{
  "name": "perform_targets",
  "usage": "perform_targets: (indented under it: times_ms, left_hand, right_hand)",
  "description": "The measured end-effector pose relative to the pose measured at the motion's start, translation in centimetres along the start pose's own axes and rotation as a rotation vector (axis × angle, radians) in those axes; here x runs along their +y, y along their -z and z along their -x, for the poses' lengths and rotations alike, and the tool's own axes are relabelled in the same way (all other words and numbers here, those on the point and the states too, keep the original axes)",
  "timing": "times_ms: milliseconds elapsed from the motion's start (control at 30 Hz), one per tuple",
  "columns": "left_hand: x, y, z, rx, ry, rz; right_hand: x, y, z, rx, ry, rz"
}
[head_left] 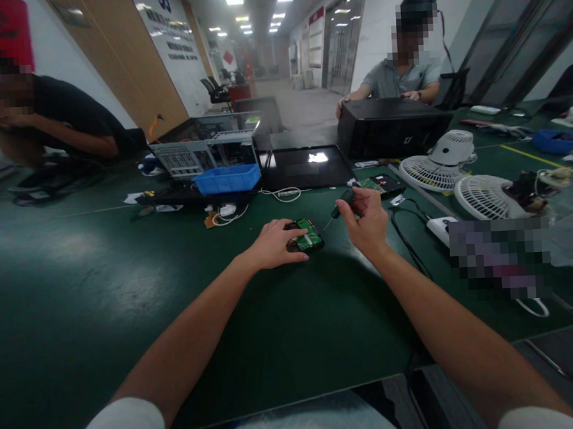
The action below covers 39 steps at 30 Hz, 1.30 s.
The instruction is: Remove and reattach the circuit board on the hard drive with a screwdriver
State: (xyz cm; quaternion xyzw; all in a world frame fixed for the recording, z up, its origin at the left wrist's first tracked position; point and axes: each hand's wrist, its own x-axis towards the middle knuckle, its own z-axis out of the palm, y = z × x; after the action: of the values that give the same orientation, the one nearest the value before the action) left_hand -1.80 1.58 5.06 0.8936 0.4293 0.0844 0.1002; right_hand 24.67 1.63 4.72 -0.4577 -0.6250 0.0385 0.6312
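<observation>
My left hand (pixel 275 246) lies on the table around the left side of a small black device with a green circuit board (pixel 309 237), one finger across the board and the thumb along its near edge. My right hand (pixel 367 220) grips a screwdriver (pixel 342 203) by its dark green handle. The screwdriver's thin shaft slants down and left, its tip close to the device's right edge. Whether the tip touches the device I cannot tell.
Beyond my hands are a blue bin (pixel 227 179), an open computer case (pixel 201 156), a black panel (pixel 308 168) and another board (pixel 378 185). White fan parts (pixel 431 172) and black cables (pixel 407 237) lie right. A person handles a black case (pixel 395 129); another person sits left.
</observation>
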Motion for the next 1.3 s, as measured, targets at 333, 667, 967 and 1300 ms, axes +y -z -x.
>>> perform_targets:
  times_ms: [333,667,967,1300]
  left_hand:
    - [0.2,-0.2,-0.1,-0.001,-0.099,0.028]
    - [0.0,-0.1,-0.1,-0.011,-0.113,0.039]
    - [0.1,-0.1,-0.1,-0.016,-0.11,0.062]
    - [0.2,0.0,-0.1,-0.019,-0.105,0.062]
  right_hand:
    - [-0.5,-0.4,0.7,-0.063,0.084,0.053]
    - [-0.7,-0.7,1.1,-0.065,0.135,0.056]
    - [-1.0,-0.7,1.2,-0.092,0.126,0.072]
    - [-1.0,-0.8,1.2,-0.074,0.125,0.075]
